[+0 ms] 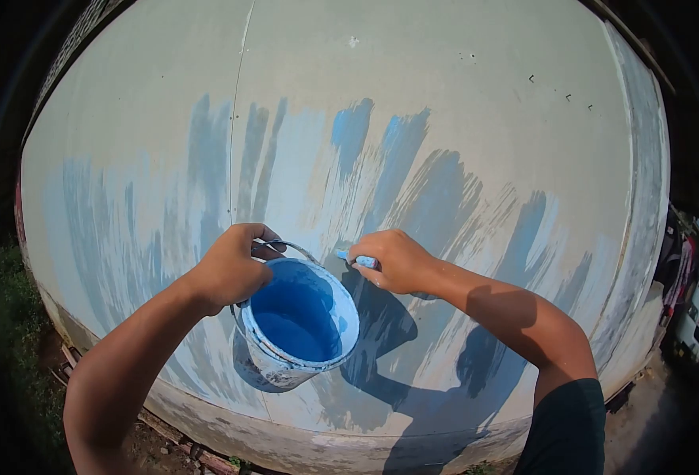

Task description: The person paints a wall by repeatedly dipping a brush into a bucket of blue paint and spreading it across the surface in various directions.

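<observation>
My left hand (237, 265) is closed on the wire handle and rim of a white paint bucket (286, 374), which hangs tilted toward me. Blue paint (298, 321) lies inside it, and dried smears coat its outside. My right hand (397, 260) grips the blue-smeared handle of a paintbrush (363, 260), just right of the bucket's rim. The brush's bristles are hidden behind that hand. Both hands are close in front of a pale wall (460, 103), whose lower half carries streaky blue and grey-blue strokes (436, 194).
A vertical seam (239, 103) runs down the wall panel. Along the wall's foot is a rough ledge (207, 410). Green plants (13, 309) grow at the left, while a white vehicle (696, 321) and hanging cloth stand at the far right. Shadows of my arms and the bucket fall across the wall.
</observation>
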Demonstrator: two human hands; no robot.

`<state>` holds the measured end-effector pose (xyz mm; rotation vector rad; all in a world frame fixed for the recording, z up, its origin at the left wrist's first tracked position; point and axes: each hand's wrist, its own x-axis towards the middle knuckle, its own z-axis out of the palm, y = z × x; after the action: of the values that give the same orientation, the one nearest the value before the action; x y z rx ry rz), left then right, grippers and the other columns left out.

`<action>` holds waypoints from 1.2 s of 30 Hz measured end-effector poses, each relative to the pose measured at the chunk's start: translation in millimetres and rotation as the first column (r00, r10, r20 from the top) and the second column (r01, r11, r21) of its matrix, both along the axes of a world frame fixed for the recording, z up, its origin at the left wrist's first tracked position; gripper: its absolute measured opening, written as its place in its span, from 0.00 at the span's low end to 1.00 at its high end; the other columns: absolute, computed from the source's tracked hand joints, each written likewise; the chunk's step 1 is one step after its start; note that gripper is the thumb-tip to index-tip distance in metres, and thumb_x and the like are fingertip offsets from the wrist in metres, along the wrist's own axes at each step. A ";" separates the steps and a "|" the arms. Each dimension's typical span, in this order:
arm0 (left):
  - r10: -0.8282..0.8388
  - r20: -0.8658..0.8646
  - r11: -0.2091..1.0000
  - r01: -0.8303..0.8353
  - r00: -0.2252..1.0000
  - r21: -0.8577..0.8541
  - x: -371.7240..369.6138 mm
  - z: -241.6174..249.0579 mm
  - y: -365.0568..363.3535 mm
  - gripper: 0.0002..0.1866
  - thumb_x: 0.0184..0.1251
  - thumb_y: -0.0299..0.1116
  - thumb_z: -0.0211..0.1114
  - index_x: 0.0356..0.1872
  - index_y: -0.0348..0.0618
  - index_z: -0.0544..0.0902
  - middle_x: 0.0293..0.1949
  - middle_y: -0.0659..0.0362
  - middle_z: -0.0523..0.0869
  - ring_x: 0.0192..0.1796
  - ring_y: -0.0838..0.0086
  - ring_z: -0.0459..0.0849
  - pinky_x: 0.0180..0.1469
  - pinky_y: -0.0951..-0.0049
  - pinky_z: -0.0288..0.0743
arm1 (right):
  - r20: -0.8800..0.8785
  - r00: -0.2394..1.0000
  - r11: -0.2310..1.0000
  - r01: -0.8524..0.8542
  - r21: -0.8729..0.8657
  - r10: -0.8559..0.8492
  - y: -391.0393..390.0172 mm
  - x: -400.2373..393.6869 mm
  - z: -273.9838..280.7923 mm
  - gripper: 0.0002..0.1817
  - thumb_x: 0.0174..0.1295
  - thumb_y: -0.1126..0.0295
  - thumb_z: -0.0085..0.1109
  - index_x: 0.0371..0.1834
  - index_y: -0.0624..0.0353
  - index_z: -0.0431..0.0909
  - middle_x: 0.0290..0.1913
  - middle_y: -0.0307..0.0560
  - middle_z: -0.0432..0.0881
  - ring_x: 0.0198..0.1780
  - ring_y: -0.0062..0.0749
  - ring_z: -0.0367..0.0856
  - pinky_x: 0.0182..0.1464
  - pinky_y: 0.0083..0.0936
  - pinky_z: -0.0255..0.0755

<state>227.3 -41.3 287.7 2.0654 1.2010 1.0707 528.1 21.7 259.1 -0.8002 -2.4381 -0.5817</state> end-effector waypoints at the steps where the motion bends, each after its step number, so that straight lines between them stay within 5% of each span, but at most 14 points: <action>1: 0.013 -0.036 1.000 -0.014 0.999 -0.006 -1.0 1.6 -2.6 0.31 0.48 0.12 0.61 0.61 0.21 0.78 0.61 0.31 0.84 0.52 0.52 0.91 0.47 0.65 0.90 | -0.114 0.993 0.998 0.032 0.045 -0.027 6.4 2.7 14.3 0.09 0.62 0.75 0.74 0.45 0.60 0.88 0.40 0.56 0.90 0.38 0.47 0.89 0.42 0.35 0.82; 3: 0.020 -0.018 0.999 -0.020 1.000 0.043 -7.5 -7.5 5.9 0.31 0.48 0.13 0.61 0.61 0.21 0.78 0.62 0.31 0.84 0.54 0.51 0.90 0.48 0.65 0.90 | -0.251 0.962 0.992 0.119 0.027 -0.109 5.2 15.5 63.1 0.09 0.65 0.74 0.72 0.48 0.59 0.89 0.42 0.56 0.91 0.42 0.50 0.90 0.48 0.40 0.84; 7: 0.051 0.016 0.998 -0.051 0.999 0.026 -16.9 -4.5 -4.1 0.33 0.48 0.15 0.60 0.63 0.20 0.77 0.63 0.31 0.84 0.57 0.49 0.89 0.49 0.64 0.90 | -0.240 0.940 0.743 0.338 0.577 -0.242 -8.1 41.7 134.8 0.13 0.60 0.79 0.73 0.48 0.57 0.89 0.42 0.51 0.90 0.42 0.45 0.90 0.44 0.35 0.84; 11: 0.074 0.083 0.994 -0.080 0.994 0.077 -19.5 -7.0 -10.0 0.33 0.48 0.15 0.59 0.63 0.19 0.77 0.63 0.31 0.84 0.57 0.48 0.89 0.50 0.63 0.90 | -0.043 0.960 0.603 0.207 0.771 -0.276 17.2 49.6 87.7 0.15 0.58 0.79 0.75 0.48 0.56 0.88 0.46 0.51 0.90 0.46 0.41 0.90 0.45 0.31 0.87; 14: 0.123 0.072 0.991 -0.127 0.990 0.051 -17.9 -4.9 -15.3 0.34 0.47 0.15 0.59 0.63 0.19 0.76 0.62 0.31 0.84 0.56 0.48 0.89 0.51 0.63 0.89 | 0.210 0.971 0.846 -0.012 0.533 -0.118 13.2 19.6 4.1 0.13 0.60 0.77 0.75 0.48 0.58 0.88 0.46 0.54 0.90 0.48 0.43 0.90 0.47 0.31 0.87; 16: 0.130 0.084 0.989 -0.135 0.988 0.066 -16.7 -7.1 -13.9 0.34 0.47 0.15 0.59 0.63 0.19 0.76 0.61 0.31 0.85 0.56 0.50 0.89 0.50 0.64 0.89 | 0.238 0.971 0.991 -0.054 0.120 0.024 2.7 -3.2 -31.1 0.14 0.61 0.75 0.76 0.50 0.58 0.89 0.45 0.56 0.90 0.47 0.47 0.90 0.51 0.35 0.86; 19: 0.131 0.060 0.990 -0.134 0.990 0.034 -14.4 -7.9 -11.6 0.34 0.47 0.15 0.59 0.63 0.19 0.76 0.60 0.31 0.85 0.56 0.52 0.89 0.48 0.66 0.88 | 0.136 0.991 0.988 0.041 -0.146 -0.021 -8.6 -22.1 -22.5 0.13 0.63 0.73 0.74 0.51 0.58 0.89 0.45 0.58 0.91 0.48 0.49 0.91 0.52 0.39 0.85; 23: 0.174 0.074 0.984 -0.177 0.982 0.025 -13.4 -14.1 -13.9 0.33 0.47 0.15 0.59 0.62 0.20 0.77 0.60 0.32 0.86 0.55 0.54 0.89 0.46 0.68 0.87 | -0.125 0.972 0.980 0.193 -0.047 -0.198 14.7 -0.8 50.2 0.10 0.68 0.74 0.70 0.51 0.59 0.90 0.48 0.57 0.92 0.45 0.47 0.92 0.49 0.38 0.85; 25: 0.169 0.083 0.986 -0.169 0.982 0.003 -16.8 -18.9 -9.0 0.33 0.48 0.15 0.60 0.62 0.20 0.77 0.61 0.33 0.85 0.54 0.55 0.89 0.45 0.69 0.87 | -0.192 0.980 0.965 0.099 0.241 -0.052 20.6 7.3 88.3 0.10 0.66 0.74 0.72 0.50 0.58 0.90 0.45 0.55 0.92 0.41 0.46 0.92 0.46 0.37 0.85; 28: 0.177 0.098 0.984 -0.177 0.979 -0.010 -19.8 -25.1 1.2 0.30 0.51 0.13 0.59 0.62 0.20 0.78 0.60 0.34 0.86 0.52 0.54 0.91 0.45 0.65 0.90 | -0.190 0.982 0.863 0.099 0.496 -0.003 38.8 6.4 123.1 0.10 0.64 0.75 0.73 0.48 0.57 0.90 0.41 0.52 0.91 0.41 0.45 0.91 0.45 0.37 0.86; 30: 0.175 0.088 0.985 -0.173 0.981 -0.025 -21.4 -24.5 5.1 0.30 0.51 0.14 0.59 0.62 0.21 0.78 0.60 0.34 0.86 0.53 0.54 0.91 0.46 0.65 0.90 | -0.052 0.997 0.621 0.079 0.780 -0.061 57.5 2.7 128.1 0.11 0.61 0.77 0.74 0.47 0.57 0.89 0.39 0.50 0.89 0.41 0.43 0.90 0.44 0.35 0.87; 32: 0.163 0.077 0.987 -0.161 0.984 -0.022 -27.7 -21.4 7.9 0.30 0.51 0.14 0.59 0.62 0.21 0.78 0.60 0.35 0.86 0.54 0.55 0.91 0.47 0.65 0.89 | 0.121 0.985 0.672 -0.007 0.740 -0.123 78.5 -12.7 93.3 0.05 0.61 0.75 0.72 0.37 0.57 0.85 0.38 0.52 0.88 0.42 0.42 0.90 0.37 0.31 0.87; 33: 0.155 0.091 0.988 -0.154 0.984 -0.019 -33.4 -23.6 6.9 0.30 0.51 0.14 0.59 0.62 0.21 0.78 0.60 0.35 0.86 0.55 0.55 0.91 0.48 0.66 0.89 | 0.229 0.958 0.697 -0.046 0.716 -0.171 91.9 -19.7 63.1 0.12 0.58 0.76 0.74 0.45 0.59 0.87 0.40 0.52 0.88 0.44 0.41 0.89 0.40 0.32 0.88; 36: 0.126 0.124 0.992 -0.127 0.984 0.001 -59.0 -34.5 8.1 0.30 0.52 0.14 0.59 0.62 0.22 0.78 0.61 0.35 0.86 0.55 0.55 0.90 0.51 0.66 0.88 | 0.405 0.914 0.862 -0.199 0.466 -0.009 71.0 -58.8 -7.1 0.10 0.63 0.73 0.72 0.45 0.63 0.87 0.41 0.57 0.90 0.43 0.42 0.91 0.37 0.32 0.86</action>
<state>168.2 -33.2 253.2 1.9193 1.2806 1.2459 469.3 92.7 251.9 -0.3589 -2.4685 -1.3813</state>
